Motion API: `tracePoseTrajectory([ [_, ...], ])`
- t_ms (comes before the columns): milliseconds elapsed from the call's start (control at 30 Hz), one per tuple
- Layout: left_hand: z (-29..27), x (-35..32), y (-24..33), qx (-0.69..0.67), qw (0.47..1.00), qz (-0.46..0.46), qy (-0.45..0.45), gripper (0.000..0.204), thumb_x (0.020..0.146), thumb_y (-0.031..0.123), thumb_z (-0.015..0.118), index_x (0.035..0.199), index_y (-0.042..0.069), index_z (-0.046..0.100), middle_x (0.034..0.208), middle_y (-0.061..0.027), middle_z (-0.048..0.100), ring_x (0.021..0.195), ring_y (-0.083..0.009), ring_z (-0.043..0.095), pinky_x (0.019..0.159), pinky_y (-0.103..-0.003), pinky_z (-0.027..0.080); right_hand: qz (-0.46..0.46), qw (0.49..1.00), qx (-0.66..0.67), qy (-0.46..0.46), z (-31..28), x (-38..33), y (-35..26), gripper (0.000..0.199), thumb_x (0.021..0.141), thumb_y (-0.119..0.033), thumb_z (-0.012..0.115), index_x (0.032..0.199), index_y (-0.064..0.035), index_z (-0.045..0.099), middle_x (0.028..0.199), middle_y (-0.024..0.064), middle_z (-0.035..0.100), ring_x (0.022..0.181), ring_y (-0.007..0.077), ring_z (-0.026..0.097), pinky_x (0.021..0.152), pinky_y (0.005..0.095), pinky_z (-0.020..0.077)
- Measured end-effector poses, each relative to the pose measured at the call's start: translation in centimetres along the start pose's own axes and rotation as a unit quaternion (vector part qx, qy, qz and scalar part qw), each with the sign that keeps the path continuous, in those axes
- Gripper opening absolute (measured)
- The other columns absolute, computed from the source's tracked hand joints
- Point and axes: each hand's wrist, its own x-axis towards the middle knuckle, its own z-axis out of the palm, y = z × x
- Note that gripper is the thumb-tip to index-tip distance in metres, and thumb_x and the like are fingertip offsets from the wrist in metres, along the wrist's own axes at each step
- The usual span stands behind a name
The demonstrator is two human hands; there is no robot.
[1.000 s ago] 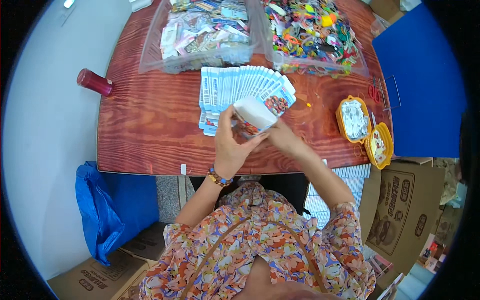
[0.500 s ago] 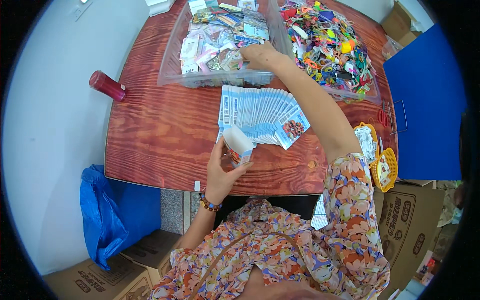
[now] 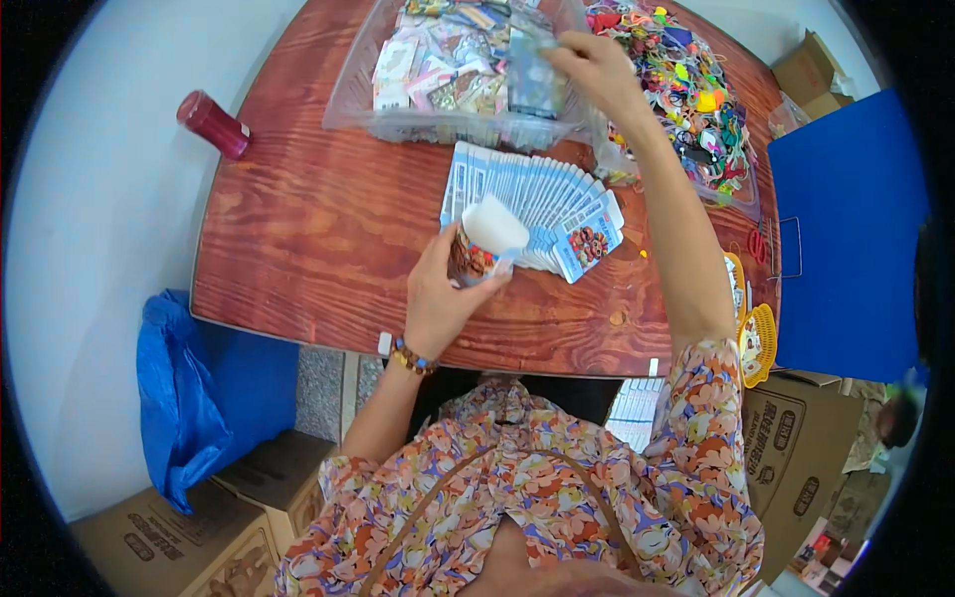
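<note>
My left hand (image 3: pixel 440 296) grips a small packet with a white flap (image 3: pixel 482 242) just above the wooden table (image 3: pixel 328 239). Touching it on the right lies a fanned row of blue-and-white cards (image 3: pixel 537 204). My right hand (image 3: pixel 595 65) reaches far forward and pinches a bluish sachet (image 3: pixel 532 78) over the clear plastic bin of assorted sachets (image 3: pixel 448 70). A second clear bin of colourful small toys (image 3: pixel 696 99) stands to the right of that hand.
A dark red cylindrical can (image 3: pixel 212 124) lies at the table's left edge. Yellow containers (image 3: pixel 754 333) sit at the right edge beside a blue panel (image 3: pixel 846 229). A blue bag (image 3: pixel 194 398) and cardboard boxes (image 3: pixel 169 542) are on the floor.
My right hand left the packet, reached forward into the sachet bin and lifted out a bluish sachet. My left hand kept the packet, shifting slightly.
</note>
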Motion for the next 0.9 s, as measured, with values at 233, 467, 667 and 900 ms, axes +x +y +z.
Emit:
tracePoseTrajectory([
  [233, 2.1, 1.3, 0.1, 0.082, 0.987, 0.113, 0.075, 0.079, 0.071, 0.033, 0.085, 0.131, -0.005, 0.051, 0.109, -0.0196, 0.062, 0.098, -0.0344, 0.064, 0.082, -0.041, 0.054, 0.076, 0.929, 0.305, 0.194, 0.7, -12.1, -6.9, 0.02, 0.089, -0.004, 0.067, 0.109, 0.001, 0.068, 0.071, -0.0031, 0.059, 0.064, 0.0037, 0.054, 0.057, 0.0199, 0.0434],
  [467, 2.7, 0.8, 0.4, 0.128, 0.981, 0.13, 0.064, 0.082, 0.071, 0.031, 0.085, 0.135, -0.004, 0.048, 0.109, -0.019, 0.061, 0.096, -0.0331, 0.064, 0.079, -0.04, 0.054, 0.08, 0.932, 0.322, 0.147, -0.7, -15.6, -6.3, 0.021, 0.093, -0.004, 0.065, 0.113, -0.0002, 0.067, 0.073, -0.0045, 0.061, 0.06, -0.0004, 0.049, 0.051, 0.0178, 0.0372],
  [667, 2.7, 0.7, 1.1, 0.212, 0.966, 0.137, 0.055, 0.085, 0.07, 0.031, 0.086, 0.138, -0.001, 0.046, 0.111, -0.017, 0.06, 0.099, -0.0322, 0.063, 0.077, -0.04, 0.055, 0.075, 0.98, 0.17, 0.072, -1.4, -17.2, -8.1, 0.017, 0.096, -0.005, 0.058, 0.111, -0.0031, 0.066, 0.07, -0.0066, 0.061, 0.056, -0.0017, 0.044, 0.048, 0.0184, 0.0362],
  [900, 3.1, 1.0, 0.8, 0.244, 0.958, 0.144, 0.044, 0.087, 0.07, 0.028, 0.086, 0.141, 0.001, 0.043, 0.117, -0.0159, 0.058, 0.102, -0.0322, 0.062, 0.08, -0.04, 0.055, 0.156, 0.965, 0.205, 0.039, -2.1, -17.3, -8.7, 0.014, 0.096, -0.007, 0.057, 0.108, -0.0029, 0.063, 0.075, -0.0022, 0.066, 0.059, 0.0007, 0.054, 0.047, 0.0175, 0.0411],
])
